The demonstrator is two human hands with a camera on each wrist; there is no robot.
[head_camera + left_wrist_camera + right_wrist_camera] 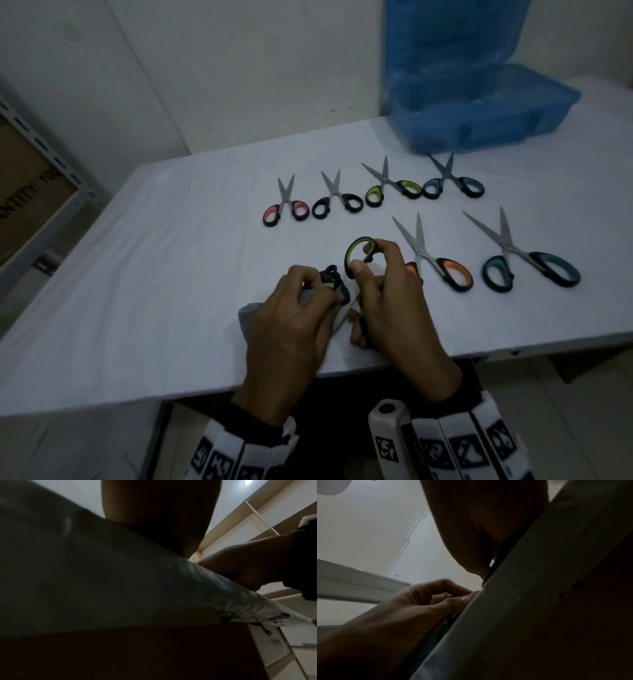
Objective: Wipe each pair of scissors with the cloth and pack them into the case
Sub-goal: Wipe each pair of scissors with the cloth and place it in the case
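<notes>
A big white table [171, 274] fills most of the view. At its far right corner sits the blue case [479, 102] with its lid up. It looks empty, but the blue plastic makes that hard to tell.

Six pairs of scissors lie on the table. Four small ones [373, 188] make a far row, and two big ones, orange [442, 263] and blue [527, 263], lie on the right.

Near the front edge, the left hand [291, 322] curls its fingers around the gray cloth [250, 315] and one green handle. The right hand [387, 301] pinches the other loop of the green scissors [356, 255] between thumb and finger.

The blades are open and point toward the person. If the cloth slides the wrong way, a finger could get cut. The scissors could also slip off the near edge.
</notes>
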